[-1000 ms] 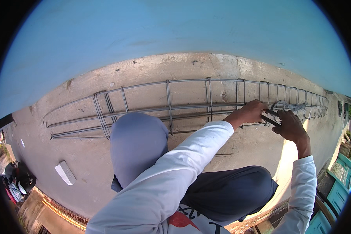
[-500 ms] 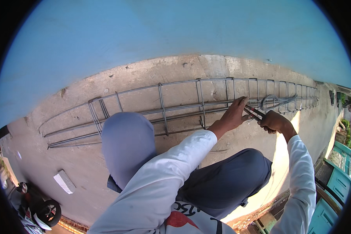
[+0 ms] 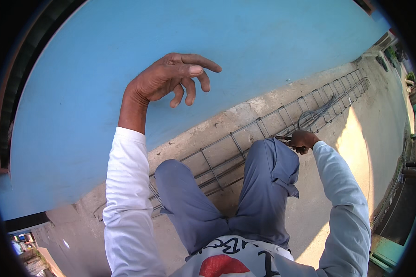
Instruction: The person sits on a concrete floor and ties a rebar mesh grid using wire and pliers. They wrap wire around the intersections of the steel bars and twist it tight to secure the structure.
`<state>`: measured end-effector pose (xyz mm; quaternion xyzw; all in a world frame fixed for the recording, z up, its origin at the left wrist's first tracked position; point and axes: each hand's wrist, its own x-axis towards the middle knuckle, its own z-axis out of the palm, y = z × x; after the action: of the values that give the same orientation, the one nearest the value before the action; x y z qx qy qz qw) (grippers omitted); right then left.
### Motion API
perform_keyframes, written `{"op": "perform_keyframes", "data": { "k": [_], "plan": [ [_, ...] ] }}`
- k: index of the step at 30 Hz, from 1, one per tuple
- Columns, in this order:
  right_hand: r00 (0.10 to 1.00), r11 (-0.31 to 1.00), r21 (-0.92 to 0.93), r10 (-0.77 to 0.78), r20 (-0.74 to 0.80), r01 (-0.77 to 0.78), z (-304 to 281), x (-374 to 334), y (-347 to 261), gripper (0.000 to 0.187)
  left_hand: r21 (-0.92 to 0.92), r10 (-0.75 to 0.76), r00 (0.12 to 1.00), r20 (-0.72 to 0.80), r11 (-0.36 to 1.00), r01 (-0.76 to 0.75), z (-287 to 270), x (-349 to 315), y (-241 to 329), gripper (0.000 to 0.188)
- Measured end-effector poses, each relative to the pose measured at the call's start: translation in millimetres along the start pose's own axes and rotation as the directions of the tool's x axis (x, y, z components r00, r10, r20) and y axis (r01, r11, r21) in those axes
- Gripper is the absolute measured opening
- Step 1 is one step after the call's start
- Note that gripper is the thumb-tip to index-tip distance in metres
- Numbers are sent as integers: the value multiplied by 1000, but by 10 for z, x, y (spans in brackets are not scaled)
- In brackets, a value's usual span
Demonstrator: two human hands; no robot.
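My left hand is lifted in front of the blue wall, its fingers spread and bent, with nothing in them. My right hand is closed around the handles of a dark pair of pincers, beside my right knee. The knee partly covers the tool, so its jaws are hard to make out. A long rebar cage of thin steel bars and square stirrups lies on the ground in front of me, its near parts hidden behind my legs. On the cage, past my right hand, rests a loose bundle of tie wire.
The blue wall rises right behind the cage. Rough concrete floor stretches to the right, with a bright sunlit strip. Dark and teal objects line the right edge.
My left hand has left the pincers and risen up and left, its fingers opening. My right hand keeps the pincers, now near my knee. The view has tilted, and my knees are closer to the cage.
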<state>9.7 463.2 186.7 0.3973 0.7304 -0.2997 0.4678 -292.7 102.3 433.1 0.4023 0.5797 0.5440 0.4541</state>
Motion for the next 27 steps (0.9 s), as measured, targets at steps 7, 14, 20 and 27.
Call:
{"op": "perform_keyframes", "data": {
  "k": [7, 14, 20, 27],
  "plan": [
    [996, 982, 180, -69, 52, 59, 102, -422, -87, 40, -2, -71, 976, 204, 997, 73, -112, 59, -156, 71],
    [935, 675, -735, -300, -188, 69, 293, -452, -255, 34, 56, -62, 989, 137, 997, 55, -1, 135, -41, 86],
    [782, 456, -890, -556, -280, 6, 520, -519, -347, 32, -19, -67, 994, 85, 997, 69, -82, 56, -108, 87],
    [613, -39, -970, -781, -119, -239, 515, -394, -74, 20, 27, -62, 994, 90, 998, 59, 108, 158, -114, 94]
  ]
}}
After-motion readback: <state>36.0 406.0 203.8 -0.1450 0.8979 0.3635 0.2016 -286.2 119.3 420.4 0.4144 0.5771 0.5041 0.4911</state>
